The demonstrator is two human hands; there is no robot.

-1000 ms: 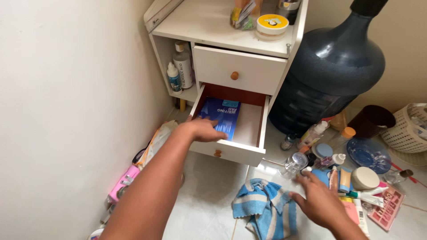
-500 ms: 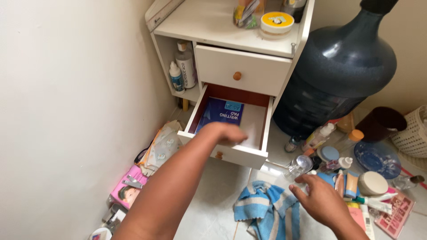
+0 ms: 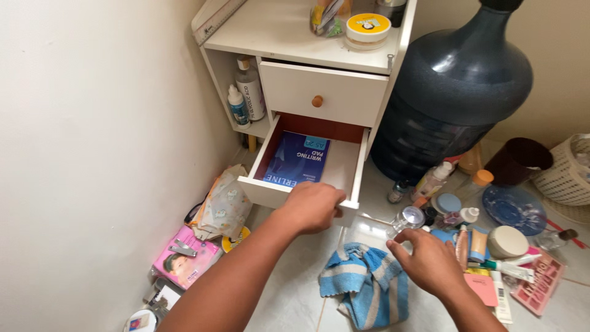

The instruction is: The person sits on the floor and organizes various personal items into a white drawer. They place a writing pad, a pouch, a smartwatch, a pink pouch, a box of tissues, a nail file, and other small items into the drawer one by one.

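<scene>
Floor clutter — left hand [image 3: 312, 206] fingers over drawer front [image 3: 270, 192].

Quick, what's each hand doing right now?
Left hand: closed over the front edge of the open drawer.
Right hand: open, holding nothing, above the striped towel.

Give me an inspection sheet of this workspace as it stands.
Surface: pale tiled floor, partly bare.
Job's things: lower drawer of a white cabinet is pulled open; a blue writing pad lies inside.
Clutter: striped blue towel, small bottles and tubes, blue plate, pink packet.
Grippers: left hand on the drawer front; right hand open, above the towel, holding nothing.
Cables: nothing seen.
Surroundings: large dark water bottle, white basket, cream wall.
</scene>
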